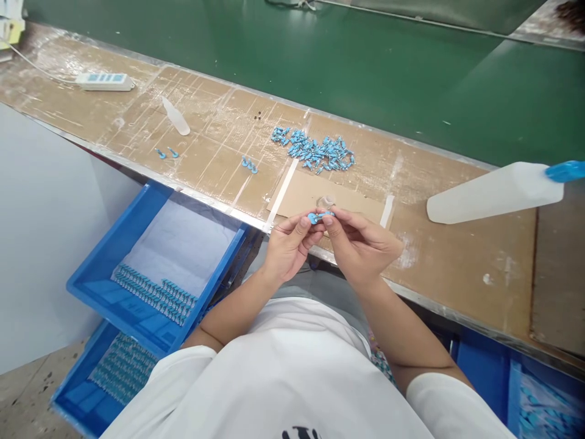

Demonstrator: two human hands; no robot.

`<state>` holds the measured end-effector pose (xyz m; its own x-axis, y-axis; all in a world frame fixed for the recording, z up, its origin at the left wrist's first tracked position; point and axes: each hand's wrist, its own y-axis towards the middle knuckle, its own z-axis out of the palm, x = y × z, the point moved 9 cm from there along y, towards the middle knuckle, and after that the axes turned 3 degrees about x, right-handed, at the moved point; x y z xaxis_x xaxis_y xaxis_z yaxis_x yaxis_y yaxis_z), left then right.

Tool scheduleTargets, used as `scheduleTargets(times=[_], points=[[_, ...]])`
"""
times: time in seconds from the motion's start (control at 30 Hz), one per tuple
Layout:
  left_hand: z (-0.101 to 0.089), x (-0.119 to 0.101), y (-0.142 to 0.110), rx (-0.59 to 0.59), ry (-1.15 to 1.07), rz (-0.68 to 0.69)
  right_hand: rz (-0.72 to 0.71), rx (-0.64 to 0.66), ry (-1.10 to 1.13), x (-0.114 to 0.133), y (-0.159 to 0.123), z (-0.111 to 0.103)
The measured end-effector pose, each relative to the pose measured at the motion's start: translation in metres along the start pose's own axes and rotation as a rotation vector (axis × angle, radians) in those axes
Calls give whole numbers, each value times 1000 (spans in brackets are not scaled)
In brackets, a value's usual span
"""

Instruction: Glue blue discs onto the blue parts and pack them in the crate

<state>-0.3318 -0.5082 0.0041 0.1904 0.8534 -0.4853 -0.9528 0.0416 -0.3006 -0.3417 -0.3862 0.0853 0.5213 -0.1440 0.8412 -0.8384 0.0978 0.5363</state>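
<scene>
"Both busy, left hand (pixel 287 249) and right hand (pixel 363 250)?"

"Yes, together they pinch one blue piece (pixel 313 217) at the frame's centre."

"And beyond?"

"Cardboard (pixel 306 189) on the desk (pixel 479 262), just past them; a pile of blue bits (pixel 320 152) above that; a large bottle (pixel 493 194) towards the right edge; a blue tray (pixel 105 251) at lower left."

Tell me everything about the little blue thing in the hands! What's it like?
The small blue piece looks like plastic. A rounded end shows by the left hand, and a narrower part runs toward the right hand. Both hands pinch it, roughly sideways, near the edge of the table. Some of it is hidden.
</scene>
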Motion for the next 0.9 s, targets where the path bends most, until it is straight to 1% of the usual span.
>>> scheduleTargets(times=[0.1,0.27,0.4,0.5,0.6,0.7,0.8,0.9], points=[[-3,1,0,-16,12,5,-2,8,-16,-1,-1,0],[-7,2,1,-37,34,11,-58,29,-71,5,-1,1],[-9,4,1,-64,29,-14,-82,-4,-123,7,-3,0],[-10,2,0,-67,46,-2,-103,-10,-121,8,-5,0],[-12,-2,0,-55,105,32,-150,21,-122,13,-5,2],[-12,-6,1,-12,142,60,-198,75,-157,19,-2,6],[-12,-9,2,18,166,79,-203,110,-163,20,1,7],[-11,-13,1,12,205,91,-192,113,-148,18,3,5]])
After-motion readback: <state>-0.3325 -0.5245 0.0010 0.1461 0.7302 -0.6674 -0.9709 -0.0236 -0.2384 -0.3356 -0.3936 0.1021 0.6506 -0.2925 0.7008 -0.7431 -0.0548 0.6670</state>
